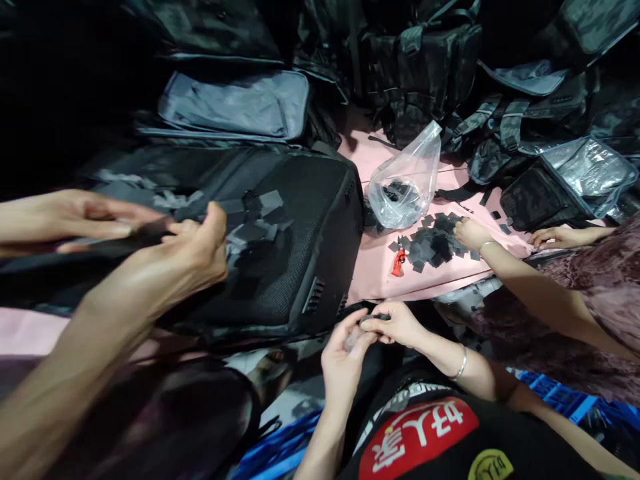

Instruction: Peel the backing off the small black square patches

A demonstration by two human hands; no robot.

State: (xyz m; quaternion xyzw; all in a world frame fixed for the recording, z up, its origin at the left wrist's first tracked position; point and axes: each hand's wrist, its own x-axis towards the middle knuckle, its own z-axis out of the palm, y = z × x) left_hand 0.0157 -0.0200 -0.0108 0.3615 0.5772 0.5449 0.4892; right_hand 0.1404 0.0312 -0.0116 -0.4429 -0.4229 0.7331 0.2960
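A black mesh-backed backpack [300, 233] lies on the pink table [375, 267] in front of me, with several small dark fabric squares [255, 213] on top. My left hand [75, 217] reaches in from the left, fingers together along a dark strap [120, 243]. My right hand [193, 250] comes up from the lower left and pinches the same strap just above the backpack. The strap is blurred and partly hidden by my fingers.
Below centre, a person in a black shirt with a red patch [415, 433] pinches a small dark piece. At right, another person's hand [470, 233] rests on a pile of dark squares [435, 243] beside a clear plastic bag [407, 180] and a red tool [399, 262]. More bags are piled behind.
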